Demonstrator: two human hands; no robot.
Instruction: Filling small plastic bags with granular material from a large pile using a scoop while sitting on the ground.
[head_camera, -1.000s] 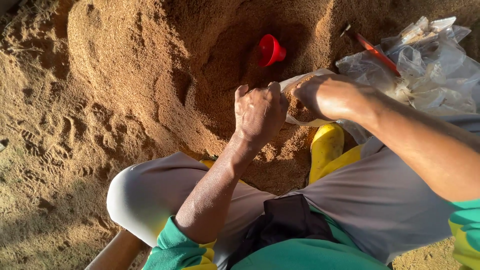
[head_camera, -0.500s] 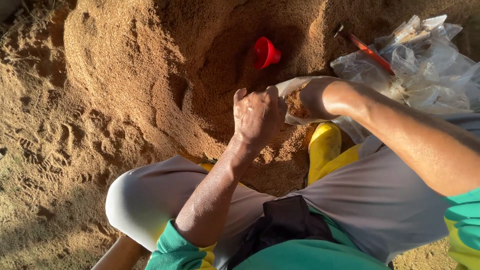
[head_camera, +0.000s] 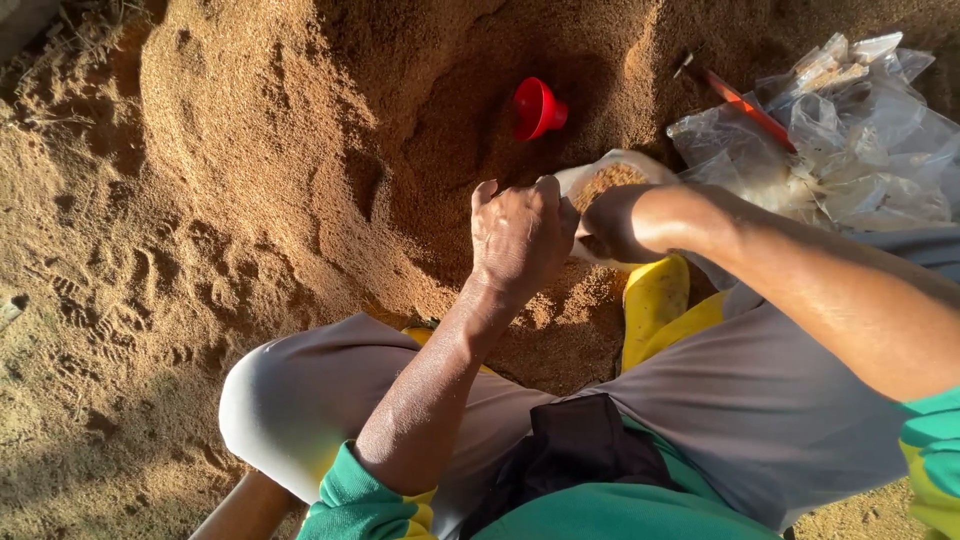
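The left hand (head_camera: 520, 235), grip pressed together, is packing grain into the small bag (head_camera: 605, 180) the right hand (head_camera: 612, 225) is pinching; next comes more filling.

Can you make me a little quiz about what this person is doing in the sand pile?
1. True or false: the red plastic funnel lies on the heap of brown sandy grain.
2. Which hand is at the mouth of the small clear plastic bag filled with grain? A) left hand B) right hand C) both
3. What lies to the right of the funnel, in a pile?

Key
1. True.
2. C: both hands meet at the bag's mouth.
3. A heap of clear plastic bags, with a thin red-handled tool across them.
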